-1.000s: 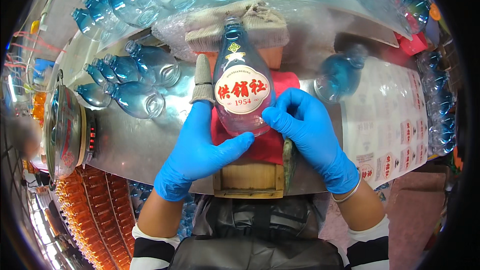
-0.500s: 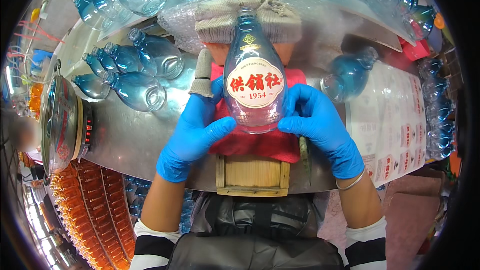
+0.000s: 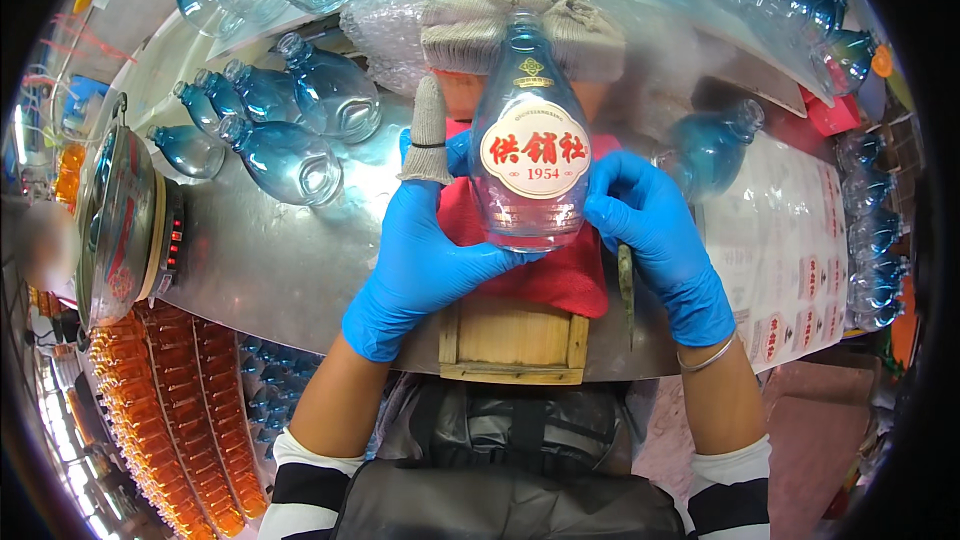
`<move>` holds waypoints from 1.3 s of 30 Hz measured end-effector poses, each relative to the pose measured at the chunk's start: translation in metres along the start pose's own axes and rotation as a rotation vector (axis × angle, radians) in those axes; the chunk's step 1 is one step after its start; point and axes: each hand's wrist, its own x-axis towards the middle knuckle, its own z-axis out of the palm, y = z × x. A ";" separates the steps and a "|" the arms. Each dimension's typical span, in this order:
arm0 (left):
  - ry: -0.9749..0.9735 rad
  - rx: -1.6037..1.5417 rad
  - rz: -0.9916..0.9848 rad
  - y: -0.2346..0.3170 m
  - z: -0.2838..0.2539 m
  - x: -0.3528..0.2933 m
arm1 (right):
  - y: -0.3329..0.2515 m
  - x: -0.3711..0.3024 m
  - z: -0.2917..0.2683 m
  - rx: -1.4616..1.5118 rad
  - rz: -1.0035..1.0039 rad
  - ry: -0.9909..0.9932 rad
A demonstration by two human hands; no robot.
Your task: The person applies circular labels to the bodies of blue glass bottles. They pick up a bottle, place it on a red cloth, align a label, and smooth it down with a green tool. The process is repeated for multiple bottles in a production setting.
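A blue-tinted clear glass bottle (image 3: 522, 205) with a cream label and red lettering stands tilted before me, neck away from me. My left hand (image 3: 430, 250), in a blue glove, holds it from the left, the thumb under its base and fingers partly hidden behind it. One left finger wears a grey knitted finger sleeve (image 3: 428, 130). My gloved right hand (image 3: 655, 235) has its fingers curled together at the bottle's right edge; their tips are partly hidden. Below that hand runs a thin greenish strip (image 3: 626, 290); whether the hand holds it, I cannot tell. Under the bottle lies a red cloth (image 3: 560, 285).
The cloth covers a wooden block (image 3: 512, 342) at the metal table's (image 3: 330, 270) near edge. Blue bottles (image 3: 285, 165) lie to the left, another bottle (image 3: 712, 145) to the right. Printed label sheets (image 3: 775, 250) lie at right. A folded grey cloth pad (image 3: 575, 45) sits behind. A round appliance (image 3: 118, 220) stands left.
My right thumb has moved off the bottle's front to its right edge. The left thumb has slid further right under the base. The view has shifted slightly.
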 end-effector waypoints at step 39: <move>-0.117 0.494 0.011 0.015 -0.010 0.005 | -0.046 0.001 0.027 -0.435 -0.607 0.534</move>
